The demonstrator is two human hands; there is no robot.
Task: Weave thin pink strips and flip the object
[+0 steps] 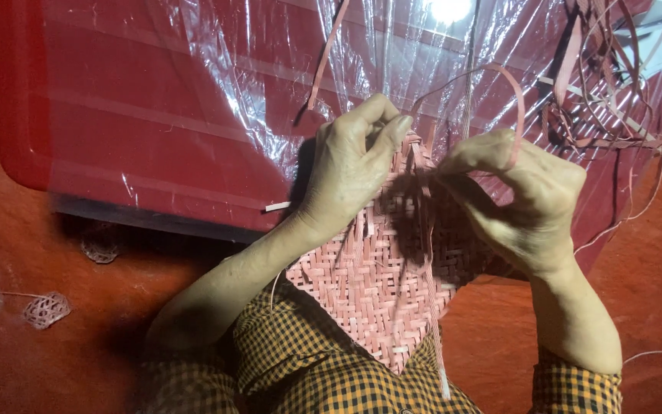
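Observation:
A pink woven mat piece (369, 299) made of flat strips rests over my lap in the middle of the view. My left hand (350, 169) grips its upper edge, fingers curled over the weave. My right hand (526, 195) pinches a thin pink strip (511, 84) that loops up and back down to the weave. Loose strip ends (432, 307) hang down along the mat's centre.
A red tub-like surface (116, 123) covered with clear plastic sheeting (270, 69) lies ahead. A tangle of spare strips (607, 84) sits at the upper right. Two small woven scraps (46, 309) lie on the red floor at left. My sleeves are orange-and-black checked.

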